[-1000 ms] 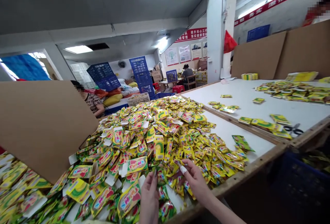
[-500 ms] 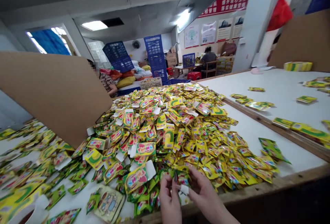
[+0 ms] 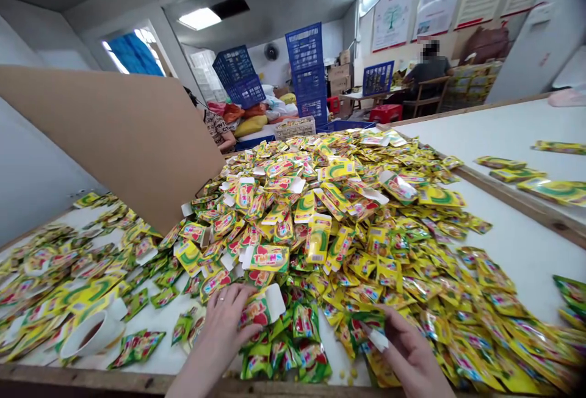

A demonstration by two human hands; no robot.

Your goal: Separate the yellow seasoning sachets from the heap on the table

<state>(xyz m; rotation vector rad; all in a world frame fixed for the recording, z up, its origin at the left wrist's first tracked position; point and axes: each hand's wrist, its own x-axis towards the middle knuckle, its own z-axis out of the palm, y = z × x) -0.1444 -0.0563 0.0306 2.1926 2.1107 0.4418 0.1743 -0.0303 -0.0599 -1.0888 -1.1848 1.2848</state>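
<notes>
My left hand (image 3: 229, 318) lies over a small yellow printed box (image 3: 257, 311) with its white flap up. Its thumb is on the near side and its fingers reach over the far side, closed around the box. Between the thumb and fingers of my right hand (image 3: 409, 349) is a small green foil packet (image 3: 359, 328); white tape wraps one finger. Several green packets (image 3: 302, 349) lie between the hands at the table's front edge. Beyond spreads a big heap of yellow packets (image 3: 458, 318) and printed boxes (image 3: 318, 239).
A white cup (image 3: 103, 328) of dark liquid stands at the front left. A cardboard sheet (image 3: 123, 135) leans upright behind it. A wooden strip (image 3: 517, 202) divides the white table on the right. Two people sit farther back, near stacked blue crates (image 3: 306, 74).
My hands were together at the front edge and are now apart. The left has gone to the box; the right has moved rightward with the green packet. The view has turned left.
</notes>
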